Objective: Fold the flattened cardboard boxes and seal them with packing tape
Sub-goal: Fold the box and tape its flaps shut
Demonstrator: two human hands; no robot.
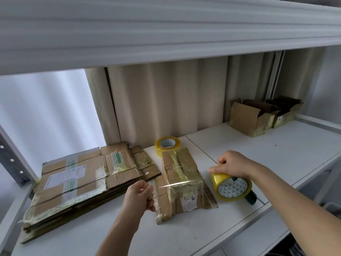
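1. White shelf (239, 145), curtain behind.
2. Folded box (181, 174) at centre; flat boxes (77, 178) stacked at 9 o'clock.
3. Left hand (141, 195) pinches the tape strip (166, 185) stretched across the box.
4. Right hand (232, 164) clasps the tape roll (231, 187) at 3 o'clock.
5. Spare roll (167, 145) at 12 o'clock.

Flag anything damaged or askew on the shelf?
The box being taped looks crumpled and heavily patched with old tape. The flat cardboard pile is fanned unevenly. Two open boxes at the back right have ragged flaps.
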